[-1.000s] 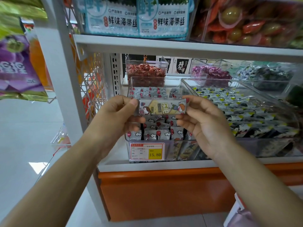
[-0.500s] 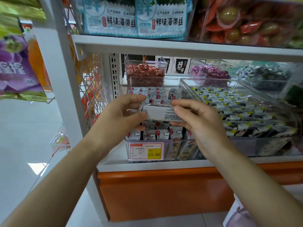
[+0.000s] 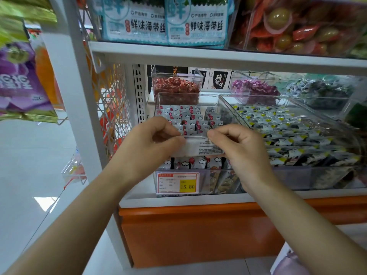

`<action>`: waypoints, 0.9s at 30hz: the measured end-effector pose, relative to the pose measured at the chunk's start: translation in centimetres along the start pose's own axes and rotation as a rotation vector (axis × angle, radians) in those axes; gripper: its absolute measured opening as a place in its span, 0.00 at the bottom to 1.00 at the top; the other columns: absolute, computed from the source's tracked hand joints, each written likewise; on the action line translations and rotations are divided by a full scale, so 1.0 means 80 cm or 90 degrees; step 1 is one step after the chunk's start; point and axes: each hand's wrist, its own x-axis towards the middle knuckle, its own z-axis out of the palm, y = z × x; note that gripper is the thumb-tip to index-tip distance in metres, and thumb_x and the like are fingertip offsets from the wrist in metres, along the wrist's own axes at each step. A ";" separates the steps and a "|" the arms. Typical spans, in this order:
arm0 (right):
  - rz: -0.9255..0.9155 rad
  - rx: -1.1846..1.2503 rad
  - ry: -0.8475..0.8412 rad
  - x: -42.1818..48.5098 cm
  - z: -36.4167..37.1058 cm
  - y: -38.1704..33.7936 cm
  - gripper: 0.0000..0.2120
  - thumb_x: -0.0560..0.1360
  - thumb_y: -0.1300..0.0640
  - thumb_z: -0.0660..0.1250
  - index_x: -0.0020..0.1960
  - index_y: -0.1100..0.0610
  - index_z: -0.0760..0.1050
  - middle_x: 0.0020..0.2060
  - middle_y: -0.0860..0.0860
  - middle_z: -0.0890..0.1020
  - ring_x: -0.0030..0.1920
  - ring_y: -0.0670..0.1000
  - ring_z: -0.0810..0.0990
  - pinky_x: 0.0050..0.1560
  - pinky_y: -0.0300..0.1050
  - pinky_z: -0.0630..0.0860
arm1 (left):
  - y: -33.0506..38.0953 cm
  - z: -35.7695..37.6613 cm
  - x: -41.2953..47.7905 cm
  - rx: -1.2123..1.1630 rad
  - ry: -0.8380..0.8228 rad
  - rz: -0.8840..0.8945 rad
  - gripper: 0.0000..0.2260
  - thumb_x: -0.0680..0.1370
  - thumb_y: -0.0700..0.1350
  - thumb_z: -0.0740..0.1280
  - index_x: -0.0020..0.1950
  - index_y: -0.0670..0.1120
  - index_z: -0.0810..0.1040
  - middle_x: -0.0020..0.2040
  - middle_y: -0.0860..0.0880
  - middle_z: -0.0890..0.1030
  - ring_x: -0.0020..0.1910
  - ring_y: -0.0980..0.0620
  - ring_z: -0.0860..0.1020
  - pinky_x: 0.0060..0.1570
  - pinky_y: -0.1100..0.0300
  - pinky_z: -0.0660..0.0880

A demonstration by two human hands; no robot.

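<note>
Above the clear bin (image 3: 200, 176), both hands, left hand (image 3: 148, 144) and right hand (image 3: 241, 150), are pinching a snack packet (image 3: 199, 148); uneven grip risks dropping it.

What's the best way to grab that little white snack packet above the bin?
By its short ends, coming in from left and right, as the left hand and right hand pinch it: the snack packet is flat, long and held level.

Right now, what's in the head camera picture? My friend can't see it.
The left hand and right hand pinch the two ends of a small white snack packet, held over a clear bin of wrapped snacks on a shop shelf. A price tag on the bin's front reads 15.80.
</note>
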 end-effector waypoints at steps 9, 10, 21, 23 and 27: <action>0.023 0.012 -0.042 0.000 0.000 0.002 0.07 0.73 0.58 0.69 0.38 0.48 0.80 0.34 0.39 0.83 0.38 0.39 0.81 0.41 0.33 0.77 | -0.002 -0.017 0.005 0.070 -0.052 0.011 0.13 0.74 0.48 0.68 0.37 0.40 0.81 0.33 0.45 0.82 0.33 0.48 0.80 0.37 0.58 0.80; 0.020 0.015 -0.046 0.001 0.001 0.001 0.08 0.73 0.59 0.69 0.38 0.48 0.80 0.34 0.39 0.83 0.38 0.38 0.81 0.38 0.30 0.75 | -0.002 -0.019 0.005 0.064 -0.056 0.006 0.13 0.74 0.47 0.68 0.36 0.39 0.81 0.33 0.45 0.82 0.33 0.48 0.81 0.36 0.59 0.80; 0.102 0.098 -0.023 0.004 0.003 0.008 0.09 0.73 0.59 0.69 0.36 0.50 0.82 0.34 0.47 0.83 0.41 0.52 0.83 0.43 0.52 0.81 | -0.003 -0.014 0.004 0.031 -0.075 -0.010 0.11 0.66 0.54 0.71 0.46 0.53 0.80 0.41 0.51 0.83 0.39 0.57 0.81 0.41 0.65 0.79; 0.160 0.147 -0.058 0.009 -0.004 0.007 0.08 0.73 0.60 0.68 0.37 0.56 0.82 0.34 0.50 0.83 0.38 0.52 0.84 0.35 0.45 0.81 | -0.005 -0.013 0.004 0.077 -0.081 0.002 0.10 0.68 0.51 0.72 0.48 0.56 0.77 0.43 0.55 0.82 0.40 0.61 0.80 0.40 0.71 0.76; 0.287 0.235 -0.160 0.021 -0.022 0.003 0.08 0.68 0.59 0.69 0.40 0.64 0.80 0.34 0.55 0.84 0.36 0.54 0.84 0.31 0.44 0.81 | -0.007 -0.011 0.005 0.089 -0.087 0.017 0.10 0.70 0.48 0.72 0.49 0.57 0.77 0.44 0.57 0.81 0.41 0.63 0.79 0.38 0.75 0.73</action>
